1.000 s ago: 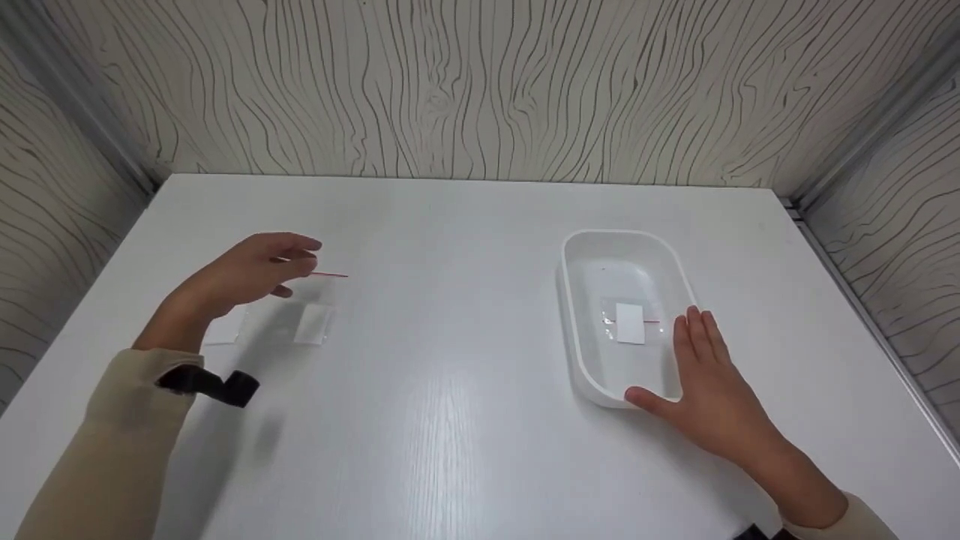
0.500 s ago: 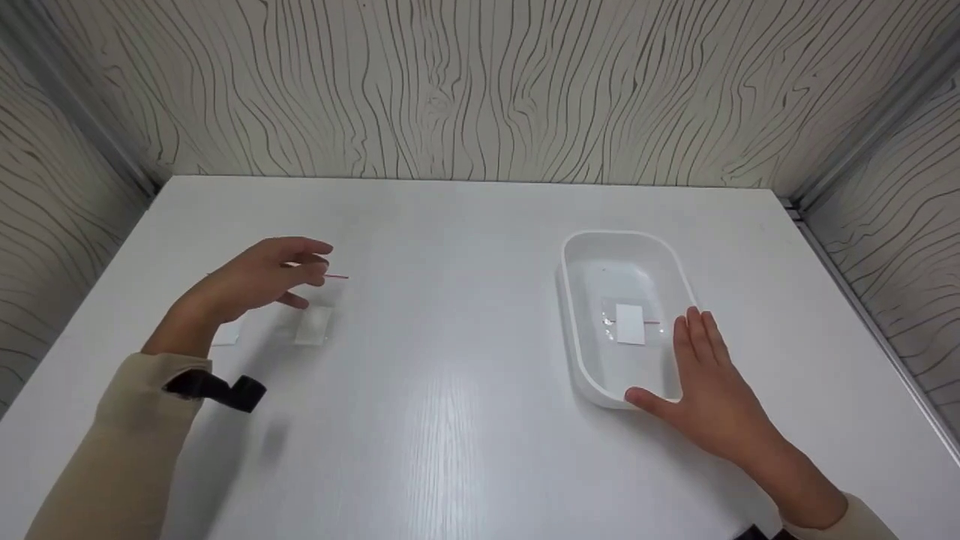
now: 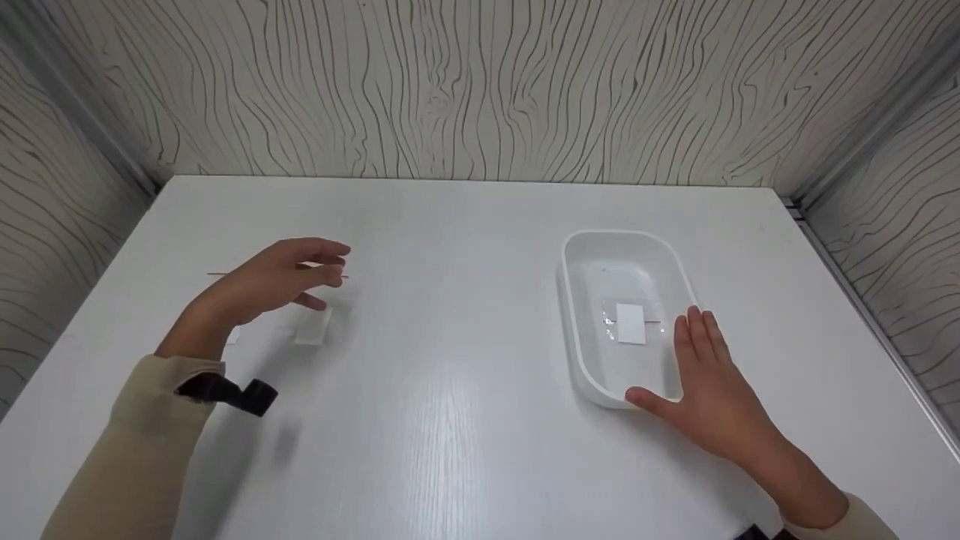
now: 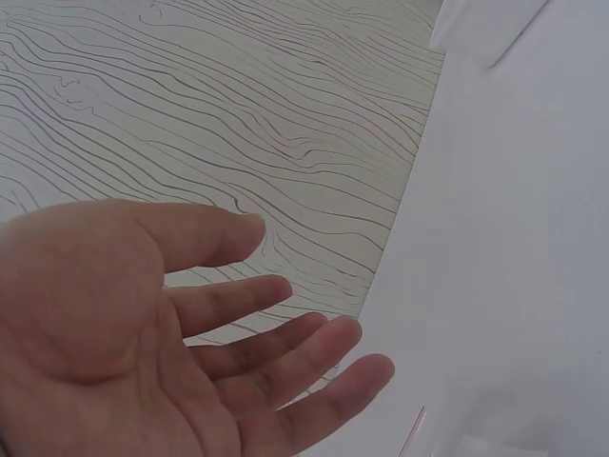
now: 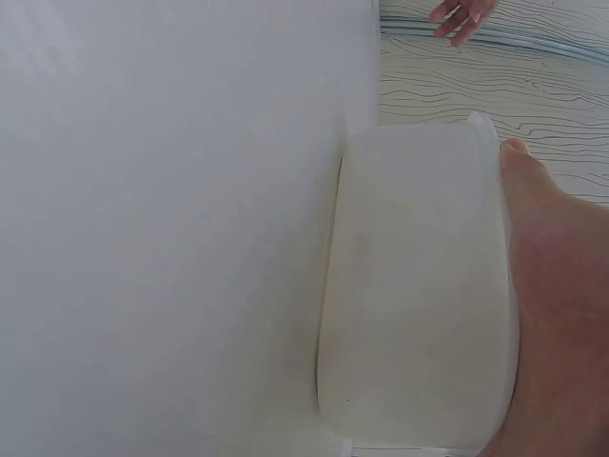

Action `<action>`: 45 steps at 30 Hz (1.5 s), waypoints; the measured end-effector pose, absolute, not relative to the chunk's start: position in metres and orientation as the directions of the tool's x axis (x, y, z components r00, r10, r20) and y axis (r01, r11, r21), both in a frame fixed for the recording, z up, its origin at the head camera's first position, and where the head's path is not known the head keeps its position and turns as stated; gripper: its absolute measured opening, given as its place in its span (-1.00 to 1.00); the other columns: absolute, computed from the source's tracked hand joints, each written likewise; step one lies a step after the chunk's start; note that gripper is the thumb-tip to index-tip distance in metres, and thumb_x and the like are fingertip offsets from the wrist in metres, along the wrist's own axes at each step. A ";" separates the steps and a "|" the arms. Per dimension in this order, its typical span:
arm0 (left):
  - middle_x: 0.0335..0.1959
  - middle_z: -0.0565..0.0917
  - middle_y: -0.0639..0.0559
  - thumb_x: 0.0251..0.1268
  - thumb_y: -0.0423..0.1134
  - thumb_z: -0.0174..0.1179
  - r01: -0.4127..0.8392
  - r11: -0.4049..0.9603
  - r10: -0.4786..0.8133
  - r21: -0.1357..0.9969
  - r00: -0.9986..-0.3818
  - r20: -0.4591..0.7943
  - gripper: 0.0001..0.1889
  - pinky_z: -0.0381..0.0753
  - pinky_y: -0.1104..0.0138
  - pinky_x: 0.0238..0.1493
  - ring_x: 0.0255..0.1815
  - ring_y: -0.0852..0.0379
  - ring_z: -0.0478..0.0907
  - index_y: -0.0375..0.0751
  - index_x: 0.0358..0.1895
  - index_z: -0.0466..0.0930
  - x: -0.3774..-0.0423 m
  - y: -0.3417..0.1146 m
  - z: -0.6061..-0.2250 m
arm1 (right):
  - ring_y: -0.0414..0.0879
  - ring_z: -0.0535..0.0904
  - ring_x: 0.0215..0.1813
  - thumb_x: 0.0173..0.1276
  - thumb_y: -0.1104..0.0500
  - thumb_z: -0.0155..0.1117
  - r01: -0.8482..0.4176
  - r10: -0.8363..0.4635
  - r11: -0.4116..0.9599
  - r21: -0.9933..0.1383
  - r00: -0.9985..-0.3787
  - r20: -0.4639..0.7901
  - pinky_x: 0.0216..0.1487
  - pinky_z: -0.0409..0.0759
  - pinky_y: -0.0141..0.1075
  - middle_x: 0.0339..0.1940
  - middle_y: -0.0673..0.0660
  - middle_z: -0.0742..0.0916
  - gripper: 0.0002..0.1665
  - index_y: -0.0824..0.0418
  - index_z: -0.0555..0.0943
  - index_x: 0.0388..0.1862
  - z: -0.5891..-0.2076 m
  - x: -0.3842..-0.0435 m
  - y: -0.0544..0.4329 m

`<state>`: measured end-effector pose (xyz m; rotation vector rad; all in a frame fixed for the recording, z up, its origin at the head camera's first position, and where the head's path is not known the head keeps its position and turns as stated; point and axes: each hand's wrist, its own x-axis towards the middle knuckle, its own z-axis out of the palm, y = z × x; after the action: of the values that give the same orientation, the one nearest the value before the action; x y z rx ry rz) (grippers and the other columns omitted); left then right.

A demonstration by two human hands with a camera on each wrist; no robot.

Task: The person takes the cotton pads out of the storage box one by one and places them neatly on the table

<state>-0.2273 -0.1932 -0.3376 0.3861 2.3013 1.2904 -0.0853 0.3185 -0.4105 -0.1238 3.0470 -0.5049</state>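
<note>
My left hand (image 3: 274,283) hovers above the left part of the table, fingers loosely bent; the left wrist view shows its palm (image 4: 114,314) holding nothing. Beneath it lies a small clear bag with a white insert (image 3: 312,328) and a thin red line, partly covered by the hand. A second white insert (image 3: 233,337) peeks out beside the wrist, mostly hidden. On the right stands a white rounded tub (image 3: 569,322). My right hand (image 3: 716,401) rests straight-fingered along its near right rim, thumb at the near end. Inside the tub lies another clear bag with a white insert (image 3: 631,324) and red line.
The white table (image 3: 450,300) runs back to a wall with a wood-grain pattern (image 3: 480,90). Similar panels stand at both sides. A black wrist camera (image 3: 255,396) sticks out from the left sleeve, above the table.
My left hand has drifted right over the bags, covering more of the red line on the right and uncovering another on the left. The right hand and the tub stay still.
</note>
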 end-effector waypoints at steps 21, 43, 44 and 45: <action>0.45 0.35 -0.23 0.57 -0.23 0.09 -0.007 0.463 0.491 0.886 -0.830 -0.263 -0.49 0.72 0.13 0.10 0.34 -0.15 0.46 -0.25 0.49 0.31 -0.230 -0.166 -0.346 | 0.29 -0.43 0.65 0.23 -0.52 0.27 -0.050 -0.076 0.942 -0.333 -0.995 -0.066 0.44 0.09 0.41 0.64 0.48 -0.15 0.52 0.54 -0.20 0.59 -0.408 -0.086 0.317; 0.41 0.41 -0.16 0.55 -0.23 0.12 0.005 0.383 0.544 0.924 -0.810 -0.221 -0.50 0.72 0.13 0.10 0.29 -0.10 0.51 -0.23 0.47 0.35 -0.235 -0.141 -0.354 | 0.25 -0.44 0.66 0.27 -0.49 0.28 -0.065 -0.085 0.938 -0.340 -0.995 -0.044 0.46 0.09 0.38 0.65 0.45 -0.17 0.49 0.53 -0.20 0.60 -0.411 -0.085 0.319; 0.41 0.41 -0.16 0.55 -0.23 0.12 0.005 0.383 0.543 0.924 -0.810 -0.221 -0.50 0.72 0.13 0.10 0.28 -0.10 0.52 -0.23 0.47 0.35 -0.235 -0.139 -0.354 | 0.26 -0.44 0.66 0.27 -0.49 0.28 -0.065 -0.085 0.938 -0.341 -0.995 -0.044 0.46 0.08 0.38 0.65 0.45 -0.17 0.49 0.53 -0.20 0.60 -0.410 -0.085 0.318; 0.41 0.42 -0.16 0.55 -0.23 0.13 0.004 0.382 0.542 0.924 -0.811 -0.221 -0.50 0.72 0.13 0.10 0.28 -0.10 0.52 -0.23 0.46 0.36 -0.235 -0.138 -0.354 | 0.26 -0.44 0.66 0.26 -0.49 0.28 -0.064 -0.084 0.938 -0.341 -0.995 -0.044 0.46 0.08 0.38 0.65 0.45 -0.17 0.49 0.54 -0.20 0.60 -0.410 -0.085 0.318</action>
<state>-0.2346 -0.1384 -0.3544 0.4686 2.1493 1.4352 -0.0848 0.3184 -0.4102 -0.1160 3.0351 -0.5310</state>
